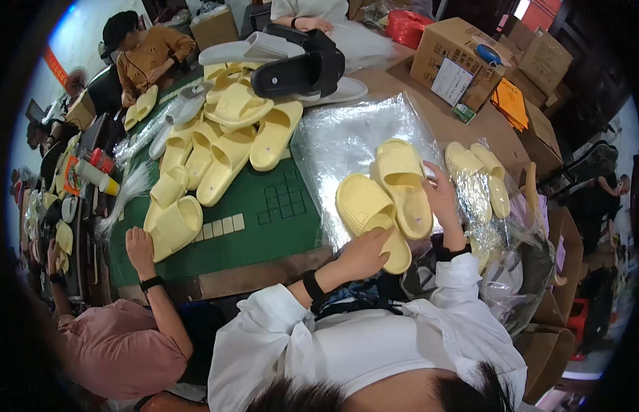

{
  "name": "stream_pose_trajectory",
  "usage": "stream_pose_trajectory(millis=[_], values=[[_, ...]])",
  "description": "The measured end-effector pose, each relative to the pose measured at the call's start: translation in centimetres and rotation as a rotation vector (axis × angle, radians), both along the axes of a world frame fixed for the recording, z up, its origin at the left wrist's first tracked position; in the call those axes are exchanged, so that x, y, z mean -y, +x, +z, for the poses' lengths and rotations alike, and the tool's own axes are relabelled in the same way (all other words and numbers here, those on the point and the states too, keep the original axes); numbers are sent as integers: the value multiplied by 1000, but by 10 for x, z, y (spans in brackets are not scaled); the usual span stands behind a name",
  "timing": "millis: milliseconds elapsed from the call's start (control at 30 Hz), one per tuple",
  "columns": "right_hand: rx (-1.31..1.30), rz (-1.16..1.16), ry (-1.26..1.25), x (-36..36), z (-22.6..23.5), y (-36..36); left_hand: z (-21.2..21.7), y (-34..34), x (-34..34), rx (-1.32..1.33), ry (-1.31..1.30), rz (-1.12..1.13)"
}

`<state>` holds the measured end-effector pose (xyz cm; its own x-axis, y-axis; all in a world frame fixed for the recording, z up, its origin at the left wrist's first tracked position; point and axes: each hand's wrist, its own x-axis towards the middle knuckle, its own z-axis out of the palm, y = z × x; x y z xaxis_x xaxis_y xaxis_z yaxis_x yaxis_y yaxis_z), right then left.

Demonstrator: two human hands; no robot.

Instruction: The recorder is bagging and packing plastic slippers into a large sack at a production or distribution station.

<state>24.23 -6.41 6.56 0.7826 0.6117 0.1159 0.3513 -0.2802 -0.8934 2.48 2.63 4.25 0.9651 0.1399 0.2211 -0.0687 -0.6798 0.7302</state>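
Packing table, seen from above the worker in white sleeves. The left hand rests on the near end of one pale yellow slide sandal, fingers curled on its edge; the right hand grips the side of the second sandal. The two overlap, probably to align them as a pair. Both lie on a stack of clear plastic bags, within easy reach for bagging. An already bagged pair sits just right. Loose yellow sandals heap on the green mat, beside a neighbour's hand.
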Motion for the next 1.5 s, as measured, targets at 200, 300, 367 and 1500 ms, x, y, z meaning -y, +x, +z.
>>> stream_pose_trajectory(millis=[200, 300, 367, 1500], values=[[180, 290, -195, 10, 5, -16, -1, -23, 8, -93, 343, 179], [-55, 394, -288, -1, 23, -35, 2, -35, -4, -38, 412, 196], [208, 395, -156, -3, 4, -25, -6, -40, -5, -56, 312, 197], [657, 412, -556, -57, -29, -54, -40, -39, 8, -16, 528, 240]])
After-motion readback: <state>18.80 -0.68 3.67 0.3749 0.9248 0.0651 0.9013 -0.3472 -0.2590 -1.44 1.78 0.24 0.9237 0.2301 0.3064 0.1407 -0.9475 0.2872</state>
